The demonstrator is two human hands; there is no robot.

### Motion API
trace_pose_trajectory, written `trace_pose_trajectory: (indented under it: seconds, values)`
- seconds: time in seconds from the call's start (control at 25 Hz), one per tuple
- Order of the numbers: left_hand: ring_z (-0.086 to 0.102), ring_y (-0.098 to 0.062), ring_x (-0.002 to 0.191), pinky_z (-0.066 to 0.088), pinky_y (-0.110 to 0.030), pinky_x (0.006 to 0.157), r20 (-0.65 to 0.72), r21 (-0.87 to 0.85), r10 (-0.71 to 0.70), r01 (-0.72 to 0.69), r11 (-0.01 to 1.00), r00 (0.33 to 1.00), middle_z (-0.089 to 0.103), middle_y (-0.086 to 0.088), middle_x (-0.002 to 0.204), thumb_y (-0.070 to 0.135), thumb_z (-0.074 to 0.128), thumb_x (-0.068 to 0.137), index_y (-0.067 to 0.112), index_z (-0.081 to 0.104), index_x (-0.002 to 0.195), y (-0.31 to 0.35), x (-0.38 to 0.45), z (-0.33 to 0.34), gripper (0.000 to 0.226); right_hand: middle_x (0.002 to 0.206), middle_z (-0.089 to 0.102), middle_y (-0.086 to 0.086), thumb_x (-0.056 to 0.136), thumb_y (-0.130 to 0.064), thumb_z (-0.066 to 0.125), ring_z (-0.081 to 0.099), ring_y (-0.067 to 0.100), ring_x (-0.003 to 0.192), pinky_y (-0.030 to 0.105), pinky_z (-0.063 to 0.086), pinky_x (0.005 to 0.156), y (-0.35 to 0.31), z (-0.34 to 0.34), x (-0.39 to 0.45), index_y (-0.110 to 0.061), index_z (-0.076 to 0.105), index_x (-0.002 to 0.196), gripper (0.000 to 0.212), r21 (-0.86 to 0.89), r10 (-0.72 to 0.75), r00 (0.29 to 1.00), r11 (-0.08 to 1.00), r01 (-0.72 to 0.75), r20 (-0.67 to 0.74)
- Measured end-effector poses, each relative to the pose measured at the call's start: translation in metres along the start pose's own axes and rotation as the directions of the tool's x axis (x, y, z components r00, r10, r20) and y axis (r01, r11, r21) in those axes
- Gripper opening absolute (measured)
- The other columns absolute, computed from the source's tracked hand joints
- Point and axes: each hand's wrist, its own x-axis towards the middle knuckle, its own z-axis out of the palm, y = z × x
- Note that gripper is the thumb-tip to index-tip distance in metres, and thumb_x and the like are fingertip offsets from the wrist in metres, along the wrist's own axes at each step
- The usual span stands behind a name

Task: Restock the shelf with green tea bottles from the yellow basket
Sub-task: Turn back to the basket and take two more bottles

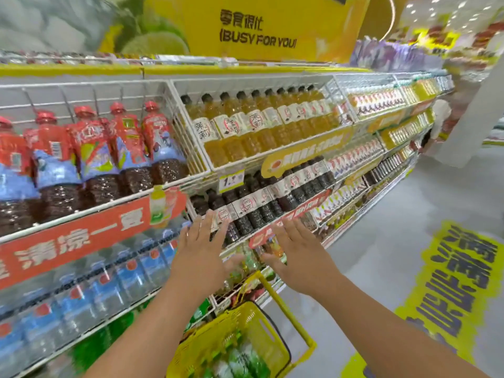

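Head view: I stood facing a drinks shelf (207, 173) with both arms stretched toward it.
Left hand (201, 246): fingers spread straight, holding nothing, in front of the dark-tea bottles (251, 211).
Right hand (297, 249): likewise flat and empty, just beside the red price strip (289, 222).
Green tea bottles (240, 356): lying in the yellow basket (245, 317) below my forearms, its handle (289, 309) raised; what looked like green-labelled bottles (245, 266) sat blurred on the shelf row behind my hands.
Step in hand: I judged I was about to make room on that lower row; best to push the standing bottles back evenly with both palms, then reach down to the basket for one bottle at a time.
Care: the rows were packed tight, so a rough push could have toppled neighbours.
Readable writing: the yellow sign (256, 31) overhead read "(BUSY FOR YOU)" under Chinese characters; a shelf tag (231, 180) showed a "1"; the red banner (81, 238) carried large Chinese characters.
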Motion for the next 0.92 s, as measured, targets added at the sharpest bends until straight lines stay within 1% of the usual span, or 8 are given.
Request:
trace_pose_trajectory:
  seconds: [0.08,0.16,0.24,0.32,0.4,0.56,0.68,0.92]
  values:
    - [-0.009,-0.031,0.157,-0.001,-0.051,0.126,-0.026,-0.013,-0.101,0.101,0.995,0.995,-0.014,-0.007,0.169,0.085,-0.004,0.075,0.034,-0.003,0.162,0.009,0.014,0.018,0.101,0.172,-0.009,0.003,0.096,-0.072,0.012,-0.012,0.025,0.158,0.048,0.003,0.128,0.027,0.019,0.034,-0.029,0.0,0.164,0.081,-0.01,-0.068,0.998,0.998,0.068,0.013]
    - [-0.009,-0.029,0.157,-0.001,-0.05,0.126,-0.027,0.007,-0.205,0.205,0.979,0.978,-0.014,-0.006,0.17,0.083,-0.008,0.073,0.034,-0.001,0.162,0.023,0.025,0.037,0.102,0.172,-0.006,0.002,0.095,-0.074,0.013,-0.009,0.025,0.158,0.048,0.005,0.128,0.052,0.037,0.067,-0.029,0.003,0.164,0.083,-0.025,-0.146,0.989,0.989,0.146,-0.005]
    - [-0.005,-0.03,0.157,0.004,-0.051,0.126,-0.025,-0.006,-0.33,0.33,0.944,0.944,-0.009,-0.007,0.17,0.082,0.002,0.08,0.034,0.006,0.163,0.04,0.033,0.057,0.096,0.172,-0.001,0.003,0.086,-0.074,0.003,-0.003,0.027,0.159,0.05,0.01,0.127,0.073,0.052,0.089,-0.027,0.009,0.164,0.091,-0.018,-0.227,0.974,0.974,0.227,-0.013]
    - [0.01,-0.035,0.156,0.016,-0.056,0.124,-0.024,-0.03,-0.42,0.419,0.907,0.907,0.007,-0.013,0.17,0.078,0.015,0.087,0.026,0.025,0.161,0.054,0.032,0.073,0.091,0.172,-0.001,0.005,0.083,-0.076,-0.002,-0.001,0.029,0.159,0.052,0.012,0.126,0.087,0.067,0.1,-0.026,0.011,0.164,0.096,0.009,-0.322,0.946,0.947,0.322,0.022]
    - [0.021,-0.04,0.152,0.025,-0.06,0.119,-0.001,-0.003,-0.474,0.474,0.881,0.881,0.02,-0.018,0.166,0.074,0.023,0.089,0.021,0.037,0.157,0.065,0.024,0.089,0.088,0.172,-0.001,0.007,0.083,-0.08,-0.006,-0.002,0.031,0.158,0.054,0.013,0.125,0.095,0.085,0.107,-0.025,0.012,0.164,0.1,0.038,-0.406,0.911,0.914,0.404,0.074]
    - [0.018,-0.038,0.154,0.022,-0.058,0.122,0.01,0.059,-0.583,0.582,0.811,0.812,0.018,-0.017,0.167,0.073,0.023,0.088,0.025,0.028,0.16,0.079,0.004,0.12,0.087,0.171,0.003,0.012,0.084,-0.073,0.0,0.002,0.033,0.158,0.051,0.008,0.127,0.096,0.126,0.116,-0.021,0.009,0.164,0.096,0.047,-0.484,0.857,0.874,0.484,0.177]
    - [0.023,-0.039,0.152,0.026,-0.058,0.12,0.04,0.091,-0.63,0.625,0.775,0.775,0.022,-0.018,0.166,0.069,0.029,0.091,0.021,0.035,0.158,0.08,-0.014,0.168,0.082,0.169,0.016,0.016,0.091,-0.071,0.011,0.014,0.037,0.156,0.054,0.022,0.123,0.093,0.173,0.116,-0.017,0.023,0.163,0.09,0.086,-0.506,0.84,0.862,0.5,0.197]
    - [0.026,-0.043,0.15,0.027,-0.059,0.118,0.182,0.105,-0.652,0.645,0.757,0.736,0.024,-0.02,0.165,0.066,0.027,0.092,0.018,0.039,0.156,0.07,-0.044,0.296,0.081,0.172,-0.008,0.007,0.093,-0.069,0.01,-0.003,0.031,0.158,0.051,0.013,0.126,0.092,0.287,0.112,-0.024,0.005,0.164,0.084,0.117,-0.519,0.808,0.853,0.508,0.28]
